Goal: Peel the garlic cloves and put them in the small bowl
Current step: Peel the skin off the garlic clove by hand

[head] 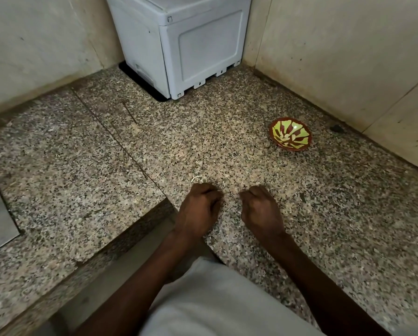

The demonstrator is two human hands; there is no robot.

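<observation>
Both our left hand and right hand are curled at the counter's front edge; contents unclear. Peel gently, then reach to the bowl near the right wall.

The table is speckled granite, beige and pinkish flecked with black and grey. The small bowl is reddish-brown with yellow-green petal-like patches fanning from its centre. The box-shaped appliance is pale grey-white, the walls cream with dark smudges
</observation>
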